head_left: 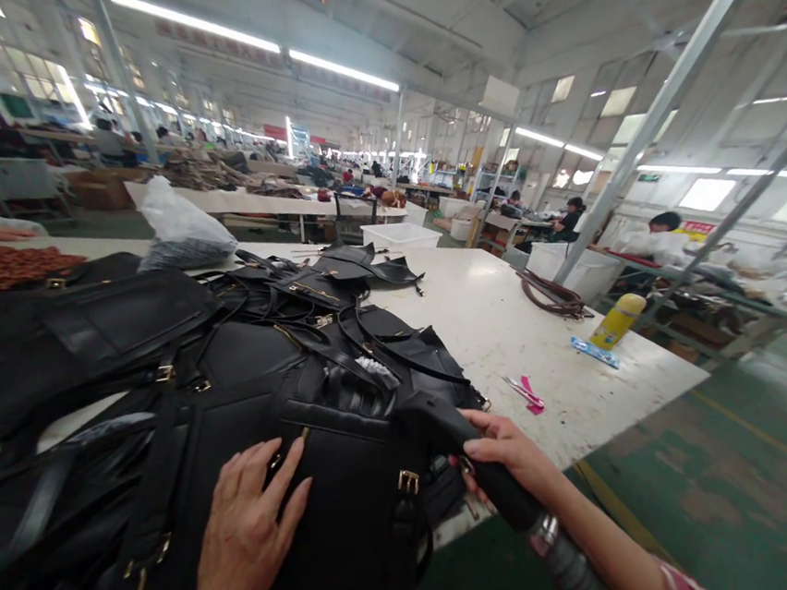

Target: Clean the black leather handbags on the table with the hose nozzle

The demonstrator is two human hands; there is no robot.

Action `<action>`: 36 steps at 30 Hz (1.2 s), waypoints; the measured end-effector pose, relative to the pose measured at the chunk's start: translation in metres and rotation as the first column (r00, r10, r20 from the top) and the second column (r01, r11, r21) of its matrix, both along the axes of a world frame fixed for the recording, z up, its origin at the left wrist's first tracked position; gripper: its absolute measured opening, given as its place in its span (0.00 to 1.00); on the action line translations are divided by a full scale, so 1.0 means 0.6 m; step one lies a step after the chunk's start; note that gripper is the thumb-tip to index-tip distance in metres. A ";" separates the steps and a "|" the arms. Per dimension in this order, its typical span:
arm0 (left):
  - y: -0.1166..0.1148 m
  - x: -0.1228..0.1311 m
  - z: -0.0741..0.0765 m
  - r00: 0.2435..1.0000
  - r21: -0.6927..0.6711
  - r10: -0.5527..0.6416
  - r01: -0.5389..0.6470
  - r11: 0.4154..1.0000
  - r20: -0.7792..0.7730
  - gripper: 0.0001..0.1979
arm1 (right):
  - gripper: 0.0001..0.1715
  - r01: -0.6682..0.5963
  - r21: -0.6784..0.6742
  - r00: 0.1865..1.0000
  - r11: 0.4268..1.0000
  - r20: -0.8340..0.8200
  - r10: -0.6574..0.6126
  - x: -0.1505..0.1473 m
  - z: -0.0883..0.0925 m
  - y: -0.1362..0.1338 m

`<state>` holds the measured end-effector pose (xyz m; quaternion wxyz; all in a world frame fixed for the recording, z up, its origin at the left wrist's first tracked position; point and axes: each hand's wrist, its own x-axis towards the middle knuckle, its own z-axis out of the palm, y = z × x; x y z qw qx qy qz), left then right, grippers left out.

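Two hands are at work on one black leather-look bag (pixel 349 485), which lies at the near edge of the table (pixel 477 296). The left hand (pixel 252 517) rests flat on it, fingers spread, gripping nothing; the right hand (pixel 506 451) is closed around a black hose nozzle (pixel 449 427). The present step seems to be going over the surface; this calls for a steady panel and a guided nozzle. Farther back, a translucent plastic sack (pixel 181 218) contains dark pieces; the content of the white bin (pixel 398 238) I cannot tell.
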<state>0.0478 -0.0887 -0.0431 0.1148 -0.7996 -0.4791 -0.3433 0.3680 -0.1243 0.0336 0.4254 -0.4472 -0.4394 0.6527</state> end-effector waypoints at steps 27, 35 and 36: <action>0.010 0.041 0.094 0.166 -0.516 0.533 0.590 0.620 0.830 0.36 | 0.31 -0.351 0.070 0.925 0.934 -0.128 0.357 -0.145 0.030 0.068; 0.009 0.034 0.098 0.180 -0.522 0.550 0.639 0.565 0.816 0.33 | 0.22 -0.303 0.136 0.945 0.943 -0.084 0.316 -0.241 0.062 0.184; 0.010 0.033 0.102 0.207 -0.545 0.560 0.637 0.545 0.802 0.29 | 0.24 -0.261 0.151 0.957 0.954 -0.089 0.276 -0.238 0.068 0.190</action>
